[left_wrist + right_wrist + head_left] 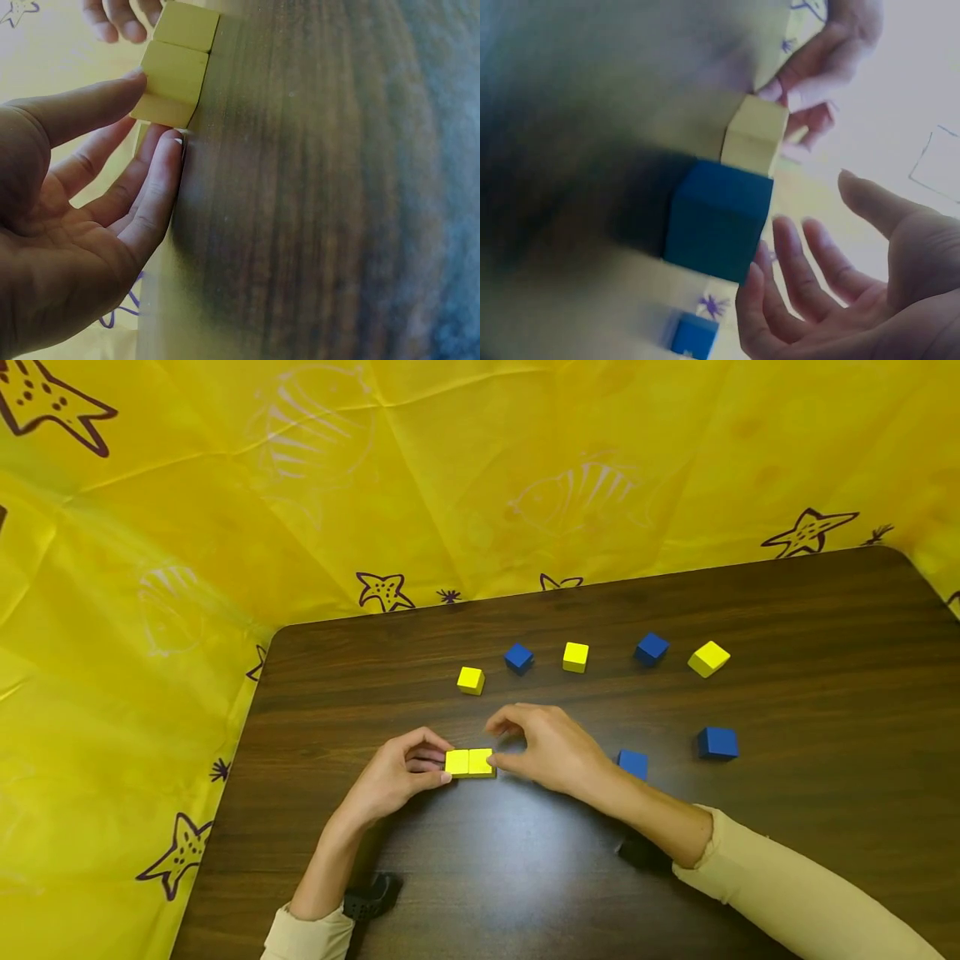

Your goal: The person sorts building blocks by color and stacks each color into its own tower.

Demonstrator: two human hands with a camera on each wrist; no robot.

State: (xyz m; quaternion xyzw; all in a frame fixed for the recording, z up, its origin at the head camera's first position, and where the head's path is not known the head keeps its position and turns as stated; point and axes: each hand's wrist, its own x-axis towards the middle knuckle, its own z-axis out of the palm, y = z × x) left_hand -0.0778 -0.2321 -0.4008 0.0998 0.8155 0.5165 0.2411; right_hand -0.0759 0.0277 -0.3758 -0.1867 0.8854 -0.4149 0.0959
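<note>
A sleeve (810, 897) lies nearest us, lower right. At centre, two yellow blocks (471, 763) form a left-to-right row between our hands: our left hand (390, 777) pinches the left end; our right hand (551, 747), loosely spread and empty, flanks the right.

Prob. cloth-lined booth: yellow drape (450, 485) (fish-patterned) behind tbl (525, 868).

1. Left forearm (327, 868) angles forward and rightward; left grip (393, 774) holds a pinch, thumb opposite curved fingers.
2. Right forearm (652, 817) slants forward and leftward; right grip (553, 745) has thumb spread from loosely curved fingers.
3. The 2 grips face each other, apart.
</note>
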